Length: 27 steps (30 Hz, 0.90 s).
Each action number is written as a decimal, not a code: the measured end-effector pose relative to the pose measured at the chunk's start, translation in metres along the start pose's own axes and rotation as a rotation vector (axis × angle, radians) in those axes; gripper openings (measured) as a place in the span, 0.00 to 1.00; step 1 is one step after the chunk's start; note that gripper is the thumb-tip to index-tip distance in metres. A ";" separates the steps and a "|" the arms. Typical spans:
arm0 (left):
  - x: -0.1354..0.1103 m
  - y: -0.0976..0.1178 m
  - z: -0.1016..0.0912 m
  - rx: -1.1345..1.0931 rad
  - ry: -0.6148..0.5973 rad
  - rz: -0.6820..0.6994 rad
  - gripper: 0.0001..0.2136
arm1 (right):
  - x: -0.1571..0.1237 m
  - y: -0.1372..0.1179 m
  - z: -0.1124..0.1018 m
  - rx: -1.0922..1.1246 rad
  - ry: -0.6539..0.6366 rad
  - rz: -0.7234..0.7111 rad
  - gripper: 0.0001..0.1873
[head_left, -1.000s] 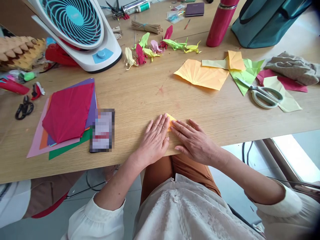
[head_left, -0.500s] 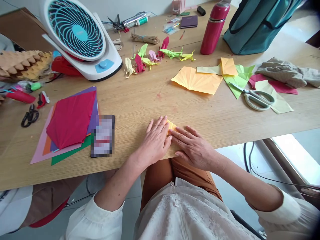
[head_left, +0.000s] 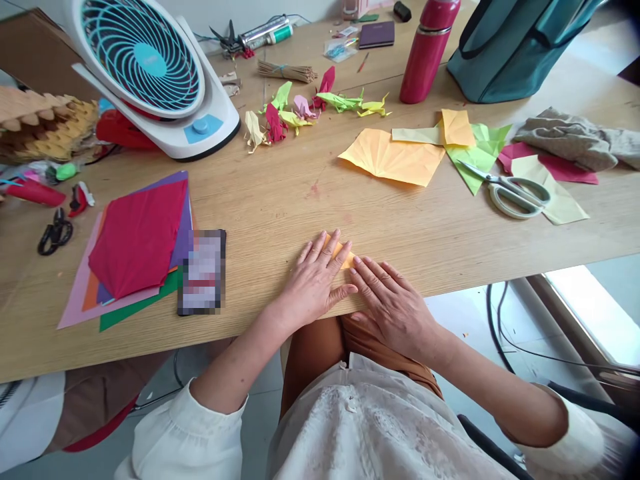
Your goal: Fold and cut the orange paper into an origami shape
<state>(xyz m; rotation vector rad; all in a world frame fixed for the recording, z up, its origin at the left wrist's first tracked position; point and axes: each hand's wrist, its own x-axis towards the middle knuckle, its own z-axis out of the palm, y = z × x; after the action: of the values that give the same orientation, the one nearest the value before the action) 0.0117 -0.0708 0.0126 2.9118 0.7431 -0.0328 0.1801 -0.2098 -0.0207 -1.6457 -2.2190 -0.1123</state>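
A small folded orange paper [head_left: 344,255] lies near the front edge of the wooden table [head_left: 280,200], mostly hidden under my hands. My left hand [head_left: 315,277] lies flat on it with fingers stretched out. My right hand [head_left: 393,303] rests flat beside it, fingertips touching the paper's right corner. Neither hand grips anything.
A stack of coloured paper sheets [head_left: 135,240] and a phone [head_left: 201,271] lie to the left. Behind are a white fan [head_left: 155,73], several folded paper figures [head_left: 300,110], an orange sheet [head_left: 393,157], scissors [head_left: 515,193], a red bottle [head_left: 427,50], a teal bag [head_left: 520,40].
My right hand slid back toward the table's edge, uncovering a bit more of the orange paper. My left hand stays pressed flat. The view shifted slightly.
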 end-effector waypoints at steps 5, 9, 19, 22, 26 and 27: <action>0.000 0.005 -0.002 0.029 -0.045 -0.015 0.41 | -0.004 -0.002 0.001 -0.038 0.005 0.006 0.37; -0.005 0.011 -0.003 0.035 -0.060 0.003 0.41 | -0.012 -0.003 -0.003 -0.019 0.034 -0.013 0.33; -0.012 0.021 -0.004 -0.022 -0.112 -0.001 0.40 | -0.040 0.002 -0.021 0.155 0.196 0.021 0.23; -0.011 0.022 -0.005 -0.040 -0.135 -0.003 0.42 | -0.044 0.005 -0.022 0.160 0.227 0.051 0.23; -0.009 0.024 -0.006 -0.021 -0.129 0.001 0.44 | -0.047 0.005 -0.022 0.159 0.228 0.077 0.23; -0.008 0.025 -0.006 -0.014 -0.122 0.009 0.45 | -0.048 0.005 -0.022 0.159 0.233 0.083 0.22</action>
<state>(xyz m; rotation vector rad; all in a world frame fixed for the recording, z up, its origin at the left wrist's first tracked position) 0.0163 -0.0954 0.0218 2.8691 0.7070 -0.2012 0.2021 -0.2579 -0.0172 -1.5517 -1.9327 -0.0977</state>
